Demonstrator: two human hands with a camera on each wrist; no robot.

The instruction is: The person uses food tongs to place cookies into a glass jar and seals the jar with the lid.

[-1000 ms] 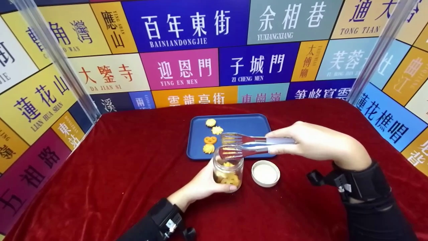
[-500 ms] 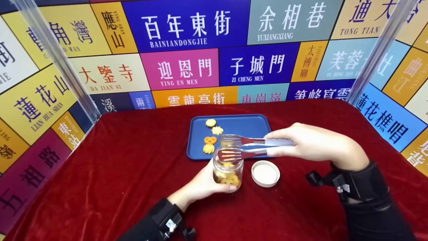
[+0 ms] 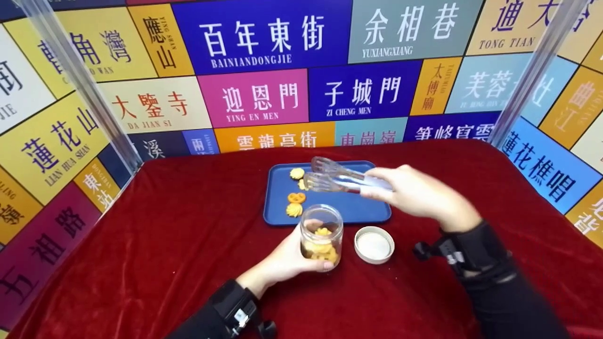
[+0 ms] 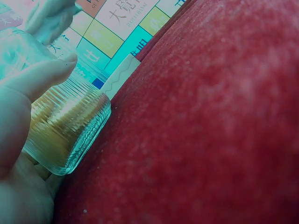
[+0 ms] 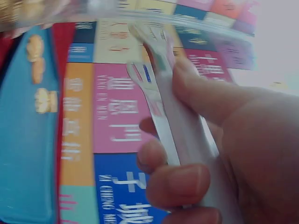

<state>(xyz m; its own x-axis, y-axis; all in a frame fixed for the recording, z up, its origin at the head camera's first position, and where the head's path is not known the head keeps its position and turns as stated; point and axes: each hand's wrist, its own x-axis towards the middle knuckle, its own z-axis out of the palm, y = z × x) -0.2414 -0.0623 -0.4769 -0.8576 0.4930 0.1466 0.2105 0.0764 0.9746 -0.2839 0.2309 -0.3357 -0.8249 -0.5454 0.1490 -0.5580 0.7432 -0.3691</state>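
My left hand (image 3: 287,256) grips a clear ribbed glass jar (image 3: 322,240) partly filled with yellow cookies, its mouth uncovered. In the left wrist view the thumb lies across the jar's side. Metal tongs (image 3: 339,176) are held in my right hand (image 3: 419,193), over the blue tray (image 3: 348,207). Their two arms stand apart, with nothing seen between the tips. Under and beside the tips lie a round cookie (image 3: 297,173) and a partly hidden flower-shaped cookie (image 3: 303,184). Nearer the jar are a pretzel-shaped cookie (image 3: 296,197) and a swirled cookie (image 3: 294,209).
A pale round lid (image 3: 374,245) lies on the red cloth (image 3: 188,226) right of the jar. Behind the table stands a wall of colored sign panels (image 3: 264,33), with clear upright posts (image 3: 89,89) at both back corners.
My right hand has lifted the tongs away from the jar's mouth and moved them back over the tray. My left hand and the jar have stayed in place.
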